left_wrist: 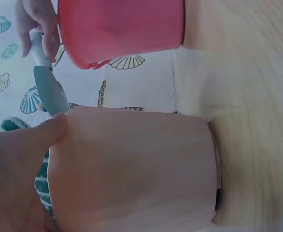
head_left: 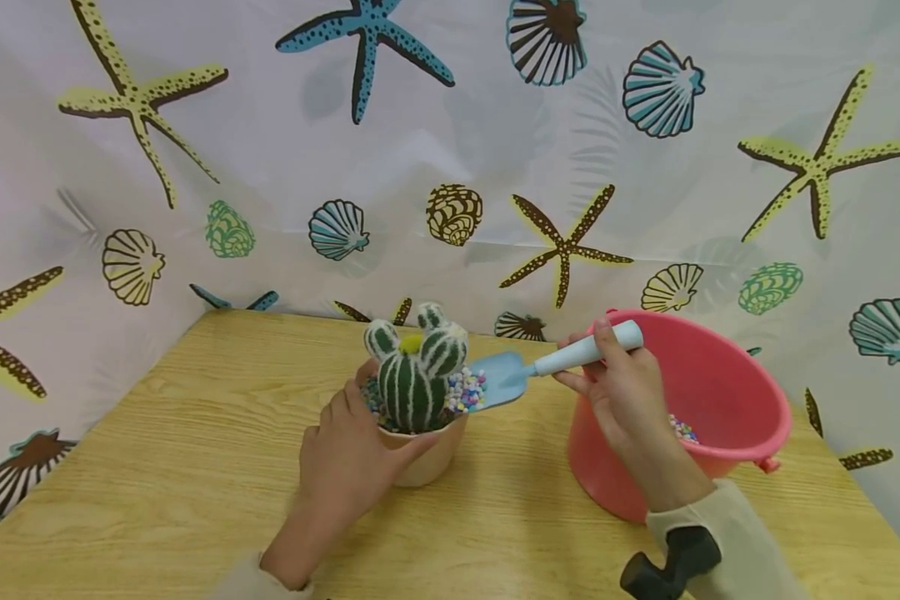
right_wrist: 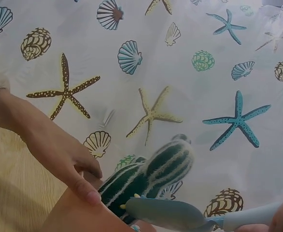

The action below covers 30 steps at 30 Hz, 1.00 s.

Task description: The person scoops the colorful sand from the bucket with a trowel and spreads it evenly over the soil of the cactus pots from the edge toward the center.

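Observation:
A green cactus with white fuzzy ribs [head_left: 412, 392] stands in a beige pot [head_left: 427, 462] on the table. My left hand [head_left: 348, 450] grips the pot's rim from the left, its thumb lying along the near side. In my right hand [head_left: 630, 400] is the pale handle of a small light-blue trowel [head_left: 504, 379]. The trowel's blade is tilted at the pot's right rim, beside the cactus. Colourful small beads [head_left: 465, 390] lie at the blade's tip and around the cactus. In the left wrist view the pot [left_wrist: 132, 169] hides most of the cactus.
A pink bucket [head_left: 750, 392] stands at the right, partly behind my right forearm, with more beads [head_left: 682, 429] inside. The wooden table [head_left: 195, 433] meets a white cloth [head_left: 450, 150] printed with starfish and shells at the back.

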Motion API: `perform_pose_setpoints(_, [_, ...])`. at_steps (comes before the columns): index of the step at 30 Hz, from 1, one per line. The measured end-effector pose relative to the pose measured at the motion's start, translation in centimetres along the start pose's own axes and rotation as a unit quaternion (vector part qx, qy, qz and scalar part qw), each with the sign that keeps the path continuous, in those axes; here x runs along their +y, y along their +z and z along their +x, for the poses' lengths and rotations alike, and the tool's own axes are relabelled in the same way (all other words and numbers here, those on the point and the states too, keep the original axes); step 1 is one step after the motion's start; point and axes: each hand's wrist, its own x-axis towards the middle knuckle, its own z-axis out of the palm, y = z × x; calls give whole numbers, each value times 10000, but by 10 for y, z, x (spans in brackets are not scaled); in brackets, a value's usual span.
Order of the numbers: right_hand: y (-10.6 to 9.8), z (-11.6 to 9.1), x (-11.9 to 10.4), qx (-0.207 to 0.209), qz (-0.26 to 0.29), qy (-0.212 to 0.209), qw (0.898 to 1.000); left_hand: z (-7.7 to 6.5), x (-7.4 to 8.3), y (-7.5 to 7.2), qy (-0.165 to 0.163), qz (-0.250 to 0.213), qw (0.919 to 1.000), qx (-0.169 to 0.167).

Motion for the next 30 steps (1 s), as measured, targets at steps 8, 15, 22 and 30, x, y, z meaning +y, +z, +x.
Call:
perform_pose_setpoints(8, [5,1,5,-1,-279,3,9996,10,-18,-10,300,-1053,9901,-877])
perform_pose_setpoints(15, [8,1,8,-76,-393,-32,9992,18,-29,-11,450,-1417,9773,-1512])
perform_pose_setpoints(22, [16,2,6,-51,-613,-183,9979,3,-4,-1,209,-132,9994,-235])
perform_pose_setpoints(30, [23,2,5,-168,-1030,-426,9936,2,-5,0,220,-297,9990,-268])
